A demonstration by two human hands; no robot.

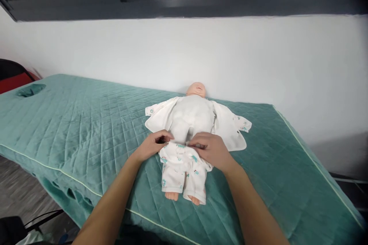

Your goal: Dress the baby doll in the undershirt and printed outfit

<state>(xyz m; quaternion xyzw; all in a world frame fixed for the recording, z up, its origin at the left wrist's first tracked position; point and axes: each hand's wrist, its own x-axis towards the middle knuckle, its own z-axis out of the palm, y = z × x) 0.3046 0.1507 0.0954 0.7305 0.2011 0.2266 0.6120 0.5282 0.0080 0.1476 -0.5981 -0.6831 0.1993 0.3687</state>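
Note:
A baby doll (193,113) lies on its back, its head toward the wall and its feet toward me. Its white patterned jacket (230,126) is spread open on both sides, with the sleeves still on the arms. White patterned pants (181,159) cover the lower legs, bunched around the knees, and the toes stick out of the cuffs. My left hand (156,143) pinches the waistband at its left end. At the right end, my right hand (211,149) grips the same waistband with curled fingers. Its fingertips are partly hidden.
The doll rests on a massage bed with a green quilted cover (86,122), which has a face hole (31,90) at the far left. A white wall (115,49) runs behind it, below a dark window frame (230,0). A red and black object (14,78) stands beyond the left end.

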